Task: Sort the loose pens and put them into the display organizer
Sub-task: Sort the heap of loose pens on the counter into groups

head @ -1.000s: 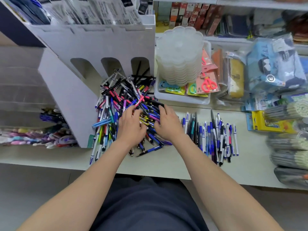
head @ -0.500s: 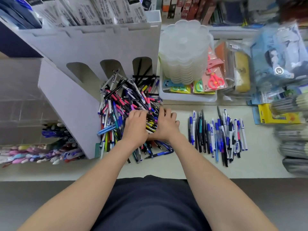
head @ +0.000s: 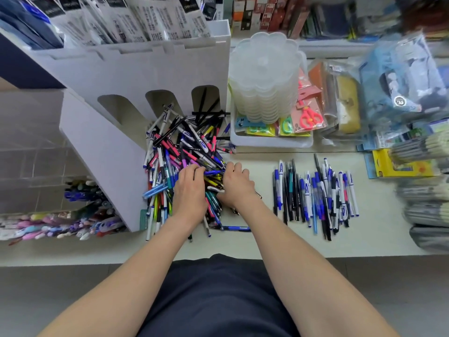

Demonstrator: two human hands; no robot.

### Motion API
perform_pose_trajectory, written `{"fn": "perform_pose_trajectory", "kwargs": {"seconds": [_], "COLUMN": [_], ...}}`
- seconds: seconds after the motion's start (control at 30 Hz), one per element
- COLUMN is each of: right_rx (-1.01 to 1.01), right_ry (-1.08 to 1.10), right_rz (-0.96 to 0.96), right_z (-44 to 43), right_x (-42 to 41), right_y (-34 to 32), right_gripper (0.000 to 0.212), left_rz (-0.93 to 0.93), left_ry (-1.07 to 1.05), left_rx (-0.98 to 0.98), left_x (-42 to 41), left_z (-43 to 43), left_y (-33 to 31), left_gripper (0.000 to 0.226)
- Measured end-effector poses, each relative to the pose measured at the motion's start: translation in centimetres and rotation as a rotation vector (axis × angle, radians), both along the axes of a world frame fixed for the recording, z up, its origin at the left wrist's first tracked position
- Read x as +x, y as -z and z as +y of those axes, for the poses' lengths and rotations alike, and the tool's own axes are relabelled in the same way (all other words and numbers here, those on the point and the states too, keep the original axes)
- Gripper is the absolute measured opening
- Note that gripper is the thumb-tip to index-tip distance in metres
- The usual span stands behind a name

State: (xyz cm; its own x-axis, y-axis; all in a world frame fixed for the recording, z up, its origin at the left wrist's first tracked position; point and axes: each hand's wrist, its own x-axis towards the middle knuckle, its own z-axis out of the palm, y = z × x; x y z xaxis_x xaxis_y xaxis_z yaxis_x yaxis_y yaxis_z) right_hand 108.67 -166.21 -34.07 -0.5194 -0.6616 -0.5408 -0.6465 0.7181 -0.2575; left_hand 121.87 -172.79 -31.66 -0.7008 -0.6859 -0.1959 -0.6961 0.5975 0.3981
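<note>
You have a stack of translucent flower-shaped plastic containers (head: 263, 76) standing in a shallow white plastic tray (head: 269, 143), and pink scissors on a pink card (head: 309, 116) lean beside it. At your far right lies a flat yellow box (head: 403, 164).
</note>
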Motion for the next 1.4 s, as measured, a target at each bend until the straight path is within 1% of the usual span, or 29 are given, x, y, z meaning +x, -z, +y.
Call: {"fn": "perform_pose_trajectory", "kwargs": {"seconds": [0.1, 0.2, 0.27, 0.33, 0.43, 0.47, 0.53, 0.6, 0.67, 0.7, 0.73, 0.8, 0.87, 0.9, 0.97, 1.03, 1.13, 1.23, 1.3, 1.4], "right_rx": [-0.011, -0.002, 0.028, 0.065, 0.110, 0.119, 0.132, 0.134, 0.132, 0.131, 0.128, 0.107, 0.084, 0.072, 0.048, 0.040, 0.058, 0.108, 0.115, 0.094], "right_ry": [-0.028, -0.033, -0.045, -0.050, -0.046, -0.039, -0.019, 0.017, 0.058, 0.076, 0.094, 0.137, 0.188, 0.216, 0.287, 0.368, 0.486, 0.525, 0.520, 0.510], "right_rz": [-0.034, 0.002, 0.016, 0.003, -0.019, -0.023, -0.032, -0.058, -0.085, -0.092, -0.094, -0.094, -0.095, -0.097, -0.104, -0.094, -0.060, -0.102, -0.149, -0.231], "right_z": [0.3, 0.7, 1.3, 2.1, 3.6, 4.3, 5.8, 7.5, 9.4, 10.4, 11.2, 12.8, 14.1, 14.7, 16.0, 17.3, 19.2, 20.4, 20.7, 21.0], "right_x": [-0.7, -1.9, -2.8, -3.7, -5.4, -6.0, -7.2, -8.2, -9.2, -9.7, -10.1, -11.0, -11.8, -12.1, -12.7, -13.2, -13.7, -13.9, -14.0, -14.3], "right_y": [-0.5, -1.8, -2.6, -3.2, -4.3, -4.6, -5.2, -5.6, -5.9, -6.1, -6.3, -6.5, -6.7, -6.7, -6.7, -6.5, -5.7, -4.9, -4.5, -4.1], "right_gripper": [0.071, 0.048, 0.036, 0.033, 0.038, 0.040, 0.040, 0.042, 0.056, 0.058, 0.056, 0.043, 0.037, 0.035, 0.032, 0.030, 0.030, 0.034, 0.033, 0.030], "left_rz": [-0.088, -0.150, -0.154, -0.090, 0.037, 0.062, 0.078, 0.033, 0.037, 0.059, 0.071, 0.083, 0.117, 0.141, 0.189, 0.190, 0.165, 0.064, 0.023, 0.022], "left_ry": [0.002, -0.014, -0.039, -0.058, -0.141, -0.177, -0.254, -0.306, -0.360, -0.387, -0.412, -0.450, -0.472, -0.468, -0.433, -0.352, -0.093, 0.137, 0.265, 0.406], "left_rx": [0.003, 0.026, 0.019, -0.022, -0.054, -0.018, 0.124, 0.273, 0.430, 0.492, 0.525, 0.589, 0.683, 0.723, 0.765, 0.756, 0.613, 0.463, 0.395, 0.278], "left_x": [0.2, 0.2, 0.2, 0.1, -0.7, -1.2, -2.4, -3.7, -5.0, -5.6, -6.2, -7.4, -8.8, -9.6, -11.2, -13.0, -15.2, -17.3, -18.5, -19.4], "left_z": [-0.1, 0.0, 0.4, 1.0, 2.1, 2.5, 3.3, 3.9, 4.4, 4.6, 4.8, 5.4, 6.2, 6.7, 7.8, 9.1, 10.9, 11.9, 12.1, 12.6], "left_y": [-0.3, -0.7, -0.9, -1.0, -1.8, -2.1, -2.8, -2.9, -2.6, -2.4, -2.2, -2.0, -2.3, -2.4, -2.3, -2.1, -1.9, -0.7, 0.3, 1.0], "left_gripper": [0.082, 0.085, 0.079, 0.064, 0.035, 0.024, 0.005, 0.016, 0.026, 0.031, 0.036, 0.046, 0.058, 0.059, 0.058, 0.058, 0.064, 0.069, 0.065, 0.053]}}
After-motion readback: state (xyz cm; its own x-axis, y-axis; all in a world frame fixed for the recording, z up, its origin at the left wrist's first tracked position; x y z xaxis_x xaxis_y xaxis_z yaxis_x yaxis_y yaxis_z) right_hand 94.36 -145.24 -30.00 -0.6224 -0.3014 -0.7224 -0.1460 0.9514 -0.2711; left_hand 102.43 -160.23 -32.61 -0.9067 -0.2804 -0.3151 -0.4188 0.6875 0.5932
